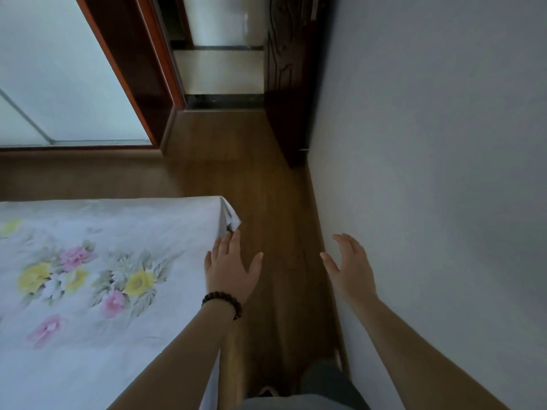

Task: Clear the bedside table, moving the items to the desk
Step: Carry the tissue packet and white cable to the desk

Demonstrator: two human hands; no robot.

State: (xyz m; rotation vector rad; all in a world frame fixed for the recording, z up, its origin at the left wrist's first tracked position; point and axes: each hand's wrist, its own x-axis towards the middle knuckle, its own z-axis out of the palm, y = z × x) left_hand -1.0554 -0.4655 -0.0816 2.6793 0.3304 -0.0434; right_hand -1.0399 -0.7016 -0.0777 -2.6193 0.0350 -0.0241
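Observation:
No bedside table, desk or item from either is in view. My left hand [229,269], with a dark bead bracelet on its wrist, hovers open over the right edge of the bed [88,276], fingers spread and nothing in it. My right hand [347,266] is open too, empty, held close to the grey wall on the right. Both hands are stretched forward at about waist height above a narrow strip of wooden floor [275,202].
The bed has a white sheet with pink and yellow flowers. A grey wall [429,173] runs along the right. Ahead stand a dark wooden door [288,84] and an open doorway [225,69]. A wardrobe with frosted sliding panels [59,69] fills the far left.

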